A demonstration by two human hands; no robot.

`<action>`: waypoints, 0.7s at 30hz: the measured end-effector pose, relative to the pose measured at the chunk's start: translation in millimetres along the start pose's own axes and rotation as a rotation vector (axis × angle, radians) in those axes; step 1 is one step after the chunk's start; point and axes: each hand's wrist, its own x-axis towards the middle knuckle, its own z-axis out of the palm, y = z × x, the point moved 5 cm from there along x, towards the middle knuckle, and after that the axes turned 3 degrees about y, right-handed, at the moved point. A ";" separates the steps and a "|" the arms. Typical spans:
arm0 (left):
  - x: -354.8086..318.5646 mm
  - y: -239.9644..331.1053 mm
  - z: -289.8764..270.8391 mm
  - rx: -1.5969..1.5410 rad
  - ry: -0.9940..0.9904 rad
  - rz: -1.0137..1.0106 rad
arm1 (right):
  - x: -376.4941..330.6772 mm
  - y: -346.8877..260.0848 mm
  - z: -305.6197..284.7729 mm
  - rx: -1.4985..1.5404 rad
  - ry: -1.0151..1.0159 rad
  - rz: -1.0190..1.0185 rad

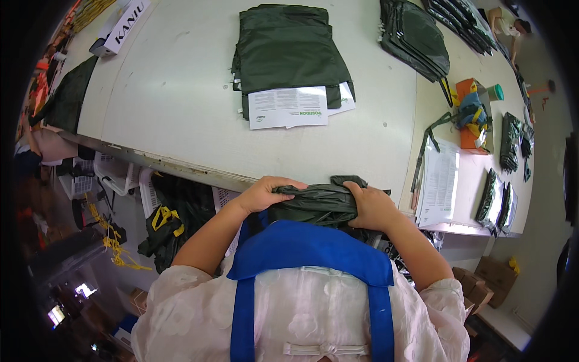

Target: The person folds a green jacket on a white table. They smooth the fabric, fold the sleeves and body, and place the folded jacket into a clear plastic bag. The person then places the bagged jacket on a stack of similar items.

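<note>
A bunched piece of dark green, shiny fabric (316, 204) lies between my two hands at the near edge of the table. My left hand (269, 192) grips its left end, thumb on top. At the other end my right hand (373, 206) is closed round the folds. Part of the fabric hangs below the table edge, in front of my blue apron (307, 253). Farther up the table is a stack of flat dark green fabric pieces (286, 51). White printed sheets (288, 108) stick out at the stack's near end.
More dark green pouches (413, 39) lie at the far right. An orange box (473, 114) with yellow and blue bits stands near a printed sheet (439, 184). Plastic-wrapped packs (494, 196) sit at the right edge. White baskets (116, 172) and dark fabric (175, 223) are below left.
</note>
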 end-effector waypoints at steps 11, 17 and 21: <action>91.7 24.5 -200.8 0.792 1.251 -0.164 | -3.4 36.1 -38.4 0.154 0.307 0.347; 76.1 10.8 -187.6 0.459 1.039 -0.071 | -2.6 55.2 -57.2 0.457 0.441 0.377; 7.2 -30.1 -147.5 -0.412 0.940 -0.042 | -8.9 59.5 -54.6 0.607 0.469 0.392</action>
